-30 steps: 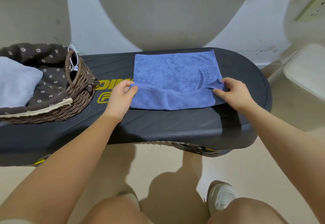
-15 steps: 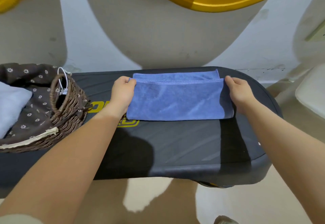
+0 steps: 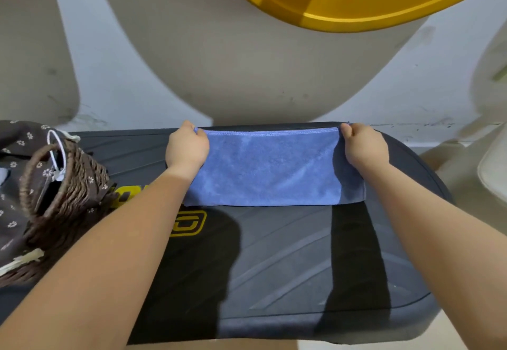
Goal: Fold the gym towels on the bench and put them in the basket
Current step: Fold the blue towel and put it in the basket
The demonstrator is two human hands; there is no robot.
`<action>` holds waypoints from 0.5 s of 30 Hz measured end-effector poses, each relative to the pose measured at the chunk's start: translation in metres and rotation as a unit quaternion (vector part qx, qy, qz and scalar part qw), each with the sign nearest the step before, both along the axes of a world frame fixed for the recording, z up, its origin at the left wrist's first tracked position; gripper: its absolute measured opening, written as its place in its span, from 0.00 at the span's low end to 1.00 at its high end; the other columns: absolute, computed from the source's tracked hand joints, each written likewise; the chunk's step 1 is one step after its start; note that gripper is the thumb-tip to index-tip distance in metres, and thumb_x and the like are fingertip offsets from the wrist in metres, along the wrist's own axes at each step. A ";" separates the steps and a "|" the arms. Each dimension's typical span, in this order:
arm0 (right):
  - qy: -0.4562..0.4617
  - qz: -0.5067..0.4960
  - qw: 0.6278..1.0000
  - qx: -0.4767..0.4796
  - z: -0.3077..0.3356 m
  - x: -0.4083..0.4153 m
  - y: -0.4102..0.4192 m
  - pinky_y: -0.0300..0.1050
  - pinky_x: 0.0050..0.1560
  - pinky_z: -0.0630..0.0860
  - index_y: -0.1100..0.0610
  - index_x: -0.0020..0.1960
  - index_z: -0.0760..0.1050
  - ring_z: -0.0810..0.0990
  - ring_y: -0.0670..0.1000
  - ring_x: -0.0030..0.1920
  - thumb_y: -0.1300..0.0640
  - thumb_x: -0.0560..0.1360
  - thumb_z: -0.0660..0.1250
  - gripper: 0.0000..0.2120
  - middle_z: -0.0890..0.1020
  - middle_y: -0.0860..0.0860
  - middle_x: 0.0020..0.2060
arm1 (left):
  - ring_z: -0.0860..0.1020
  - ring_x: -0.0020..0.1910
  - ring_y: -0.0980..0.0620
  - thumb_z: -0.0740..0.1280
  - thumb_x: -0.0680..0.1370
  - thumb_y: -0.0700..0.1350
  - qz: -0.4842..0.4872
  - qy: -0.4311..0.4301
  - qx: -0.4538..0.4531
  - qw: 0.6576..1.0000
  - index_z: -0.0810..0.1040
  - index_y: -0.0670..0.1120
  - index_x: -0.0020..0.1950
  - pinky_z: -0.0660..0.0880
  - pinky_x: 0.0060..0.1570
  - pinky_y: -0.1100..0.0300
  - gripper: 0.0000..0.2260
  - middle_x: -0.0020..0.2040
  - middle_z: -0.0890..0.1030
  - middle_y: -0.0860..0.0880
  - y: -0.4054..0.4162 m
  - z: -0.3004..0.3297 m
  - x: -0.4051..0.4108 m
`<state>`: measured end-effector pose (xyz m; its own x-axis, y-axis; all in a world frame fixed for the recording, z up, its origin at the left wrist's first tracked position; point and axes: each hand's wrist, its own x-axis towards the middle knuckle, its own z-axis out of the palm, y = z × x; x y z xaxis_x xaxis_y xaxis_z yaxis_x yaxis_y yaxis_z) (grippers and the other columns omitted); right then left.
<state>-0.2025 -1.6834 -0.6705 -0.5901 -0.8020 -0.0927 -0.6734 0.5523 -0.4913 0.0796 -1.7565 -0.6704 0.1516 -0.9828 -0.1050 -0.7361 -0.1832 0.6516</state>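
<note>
Towel [image 3: 270,170] is now lying doubled on the counter [image 3: 274,262], its near edge having been carried over to meet the far edge over the past second; the printed logo, visible a second ago, is now folded inside. Left hand [image 3: 187,147] is pinching the far left corner and right hand [image 3: 365,146] is pinching the far right corner, both holding the stitched hems together at the counter's back rim. First fold is judged as being completed (alignment appearing even along the hem). Towel is presenting as a blue, plush rectangle, wide and shallow, lying flat with faint nap marks and no bunching. Basket [image 3: 65,185], wicker with a floral liner, is standing on the counter's left end, well apart from the towel. Further folding is likely remaining before transfer.
</note>
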 end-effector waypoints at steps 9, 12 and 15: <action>0.046 -0.017 0.998 0.046 -0.007 0.001 -0.007 0.47 0.44 0.66 0.62 0.51 0.74 0.76 0.64 0.51 0.47 0.80 0.53 0.20 0.78 0.64 0.52 | 0.76 0.45 0.34 0.52 0.81 0.42 -0.063 -0.189 -0.066 0.978 0.67 0.36 0.56 0.67 0.38 0.51 0.11 0.47 0.78 0.34 0.000 -0.014 -0.003; 0.070 -0.063 0.995 0.040 0.008 0.004 -0.005 0.50 0.45 0.65 0.63 0.58 0.68 0.76 0.64 0.54 0.48 0.79 0.54 0.19 0.77 0.64 0.54 | 0.77 0.46 0.36 0.58 0.79 0.41 -0.107 -0.261 -0.160 0.946 0.66 0.37 0.62 0.70 0.38 0.49 0.14 0.48 0.78 0.36 0.000 -0.017 0.004; 0.137 -0.068 0.985 -0.082 0.026 0.014 0.005 0.54 0.48 0.68 0.63 0.58 0.67 0.76 0.66 0.52 0.54 0.79 0.55 0.14 0.78 0.64 0.52 | 0.74 0.50 0.40 0.65 0.71 0.39 -0.160 -0.307 -0.330 0.878 0.69 0.40 0.59 0.69 0.45 0.49 0.17 0.52 0.77 0.38 0.003 -0.015 0.006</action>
<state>-0.1882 -1.6784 -0.6447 -0.6775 -0.7055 0.2083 -0.7187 0.5746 -0.3914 0.0855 -1.7538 -0.6858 -0.3156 -0.8008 0.5090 -0.9304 0.3665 -0.0003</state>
